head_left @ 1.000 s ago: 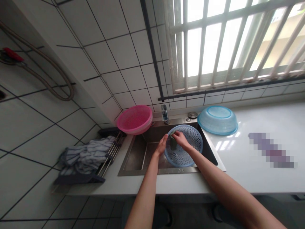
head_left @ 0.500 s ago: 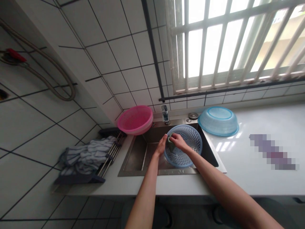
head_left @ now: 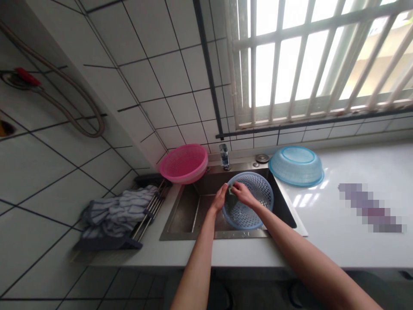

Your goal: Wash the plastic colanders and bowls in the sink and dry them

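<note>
A blue perforated plastic basket (head_left: 253, 206) stands tilted in the steel sink (head_left: 183, 215). My left hand (head_left: 220, 198) grips the basket's left rim, fingers curled round it. My right hand (head_left: 242, 193) reaches inside the basket and is closed on a dark green scouring sponge (head_left: 230, 199), pressing it against the inner wall near the left rim. The two hands are almost touching.
A pink basket (head_left: 183, 162) sits at the sink's back left corner. An upturned blue bowl (head_left: 296, 165) lies on the white counter (head_left: 355, 172) to the right. The tap (head_left: 223, 156) stands behind the sink. A striped cloth (head_left: 116, 212) lies on a rack at left.
My right hand has slid the sponge slightly left and down along the basket's inner wall. The basket has shifted a little; my left hand stays on the rim.
</note>
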Available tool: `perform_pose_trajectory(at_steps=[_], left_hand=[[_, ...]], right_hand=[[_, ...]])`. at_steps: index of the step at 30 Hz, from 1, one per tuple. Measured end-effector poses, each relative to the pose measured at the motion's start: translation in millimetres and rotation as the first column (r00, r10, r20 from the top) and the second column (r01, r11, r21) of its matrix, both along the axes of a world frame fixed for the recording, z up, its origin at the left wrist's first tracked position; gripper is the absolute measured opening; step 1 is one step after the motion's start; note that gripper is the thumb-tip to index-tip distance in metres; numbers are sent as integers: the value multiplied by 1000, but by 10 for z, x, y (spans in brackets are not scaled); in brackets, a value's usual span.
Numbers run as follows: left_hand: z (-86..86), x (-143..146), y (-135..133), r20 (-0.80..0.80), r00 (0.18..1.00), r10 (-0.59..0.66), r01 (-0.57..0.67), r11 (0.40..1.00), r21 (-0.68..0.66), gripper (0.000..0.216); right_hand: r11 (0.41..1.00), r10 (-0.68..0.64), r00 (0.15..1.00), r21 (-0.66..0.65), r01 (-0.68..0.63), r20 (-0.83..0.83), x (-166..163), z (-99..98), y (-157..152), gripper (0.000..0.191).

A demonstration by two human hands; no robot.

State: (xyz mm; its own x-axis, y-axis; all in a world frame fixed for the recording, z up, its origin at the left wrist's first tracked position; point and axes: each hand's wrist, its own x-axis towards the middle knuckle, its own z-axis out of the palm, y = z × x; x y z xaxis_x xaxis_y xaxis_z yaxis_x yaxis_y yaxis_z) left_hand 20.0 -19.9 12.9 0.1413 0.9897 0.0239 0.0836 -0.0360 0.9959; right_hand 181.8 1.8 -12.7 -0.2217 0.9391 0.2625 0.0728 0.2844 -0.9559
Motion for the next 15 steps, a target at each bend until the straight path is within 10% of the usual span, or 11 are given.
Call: perform_pose_trajectory(at_steps=[5, 15], left_hand=[[6, 26, -22, 76, 997, -12, 15, 999, -41, 68], [-5, -17, -72, 219, 975, 33, 1, 988, -153, 55]], right_hand=[[959, -281, 955, -66, 276, -95, 154, 55, 83, 27], [998, 18, 998, 55, -21, 54, -49, 18, -65, 24]])
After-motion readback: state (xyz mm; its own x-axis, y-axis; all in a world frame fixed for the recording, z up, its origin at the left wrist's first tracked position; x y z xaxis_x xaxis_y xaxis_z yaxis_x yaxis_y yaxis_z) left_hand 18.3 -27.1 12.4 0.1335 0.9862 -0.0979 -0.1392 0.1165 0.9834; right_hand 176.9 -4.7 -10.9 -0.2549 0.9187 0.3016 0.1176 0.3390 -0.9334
